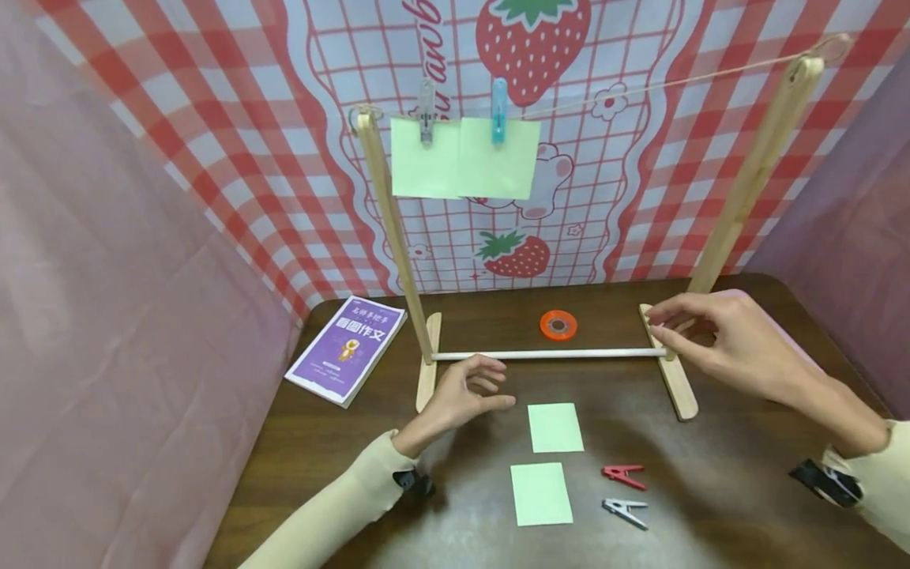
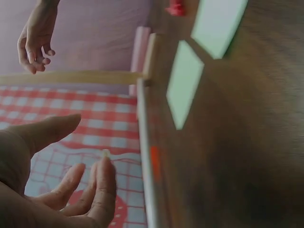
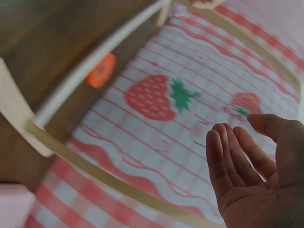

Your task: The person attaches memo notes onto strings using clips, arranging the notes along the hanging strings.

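My left hand (image 1: pixel 462 391) hovers over the table by the foot of the left post, fingers loosely bent and holding nothing. Near the right post, my right hand (image 1: pixel 725 336) is raised with thumb and fingers apart; its palm is empty in the right wrist view. Two pale green paper squares hang side by side on a string, one under a clear grey clothespin (image 1: pixel 426 111), the other under a blue clothespin (image 1: pixel 499 111). On the table lie a far green paper (image 1: pixel 555 427) and a near green paper (image 1: pixel 542 495), beside a red clothespin (image 1: pixel 624 476) and a grey-white clothespin (image 1: pixel 626 512).
A wooden frame with a left post (image 1: pixel 394 229), a right post (image 1: pixel 753 174) and a white crossbar (image 1: pixel 547 354) stands on the table. Behind the bar lies an orange disc (image 1: pixel 558 325). A purple book (image 1: pixel 347 350) lies at left. Checked cloth hangs behind.
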A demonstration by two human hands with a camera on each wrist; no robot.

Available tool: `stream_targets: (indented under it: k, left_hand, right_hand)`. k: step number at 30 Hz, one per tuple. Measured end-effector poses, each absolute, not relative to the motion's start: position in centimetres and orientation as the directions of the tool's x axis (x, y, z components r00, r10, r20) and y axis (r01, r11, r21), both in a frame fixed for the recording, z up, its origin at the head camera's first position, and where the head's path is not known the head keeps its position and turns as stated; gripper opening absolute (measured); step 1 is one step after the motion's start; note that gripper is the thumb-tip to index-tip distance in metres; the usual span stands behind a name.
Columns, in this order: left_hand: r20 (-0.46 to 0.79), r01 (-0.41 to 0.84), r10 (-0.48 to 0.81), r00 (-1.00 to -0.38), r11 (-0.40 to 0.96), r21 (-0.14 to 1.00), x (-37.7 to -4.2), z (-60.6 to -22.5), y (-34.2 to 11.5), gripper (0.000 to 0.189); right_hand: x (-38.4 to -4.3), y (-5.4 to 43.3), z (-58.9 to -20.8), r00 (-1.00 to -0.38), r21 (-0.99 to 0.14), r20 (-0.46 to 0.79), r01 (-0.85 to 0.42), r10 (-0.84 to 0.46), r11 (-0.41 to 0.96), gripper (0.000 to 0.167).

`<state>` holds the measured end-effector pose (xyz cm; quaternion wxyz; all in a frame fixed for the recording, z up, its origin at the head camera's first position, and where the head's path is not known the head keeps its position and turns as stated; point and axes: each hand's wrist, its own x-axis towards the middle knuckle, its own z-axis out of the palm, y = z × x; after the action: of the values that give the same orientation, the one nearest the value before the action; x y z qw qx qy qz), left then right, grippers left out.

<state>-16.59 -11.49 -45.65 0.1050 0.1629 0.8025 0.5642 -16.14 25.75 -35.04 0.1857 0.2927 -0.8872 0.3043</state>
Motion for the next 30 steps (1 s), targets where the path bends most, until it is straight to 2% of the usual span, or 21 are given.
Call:
stream_targets:
  k: [9, 15, 19, 25, 30]
  left_hand:
    - [-0.061, 0.203, 0.458, -0.887, 0.504, 0.840, -15.4, -47.7, -10.7, 0.058]
    - [-0.109, 0.259, 0.508, -0.855, 0.598, 0.758, -15.3, -48.1, -9.9, 0.064]
    - [-0.149, 0.268, 0.514, -0.845, 0.647, 0.713, -15.4, -48.3, -9.3, 0.070]
    - [-0.151, 0.305, 0.529, -0.835, 0.674, 0.673, -15.8, -48.1, -8.3, 0.072]
    - [-0.132, 0.341, 0.546, -0.828, 0.675, 0.654, -16.2, -48.5, -7.5, 0.071]
  right_hand:
    - [-13.9, 26.0, -42.1, -0.786, -0.517, 0.415, -0.618, -0.457, 0.593, 0.028]
    - [-12.2, 25.5, -46.3, -0.808, -0.603, 0.322, -0.577, -0.493, 0.551, 0.020]
    - [-11.2, 25.5, -48.4, -0.801, -0.644, 0.268, -0.562, -0.535, 0.519, 0.017]
    - [-9.9, 25.6, -50.7, -0.778, -0.682, 0.248, -0.564, -0.578, 0.467, 0.022]
    - [-9.0, 25.5, -51.6, -0.779, -0.663, 0.271, -0.577, -0.566, 0.477, 0.029]
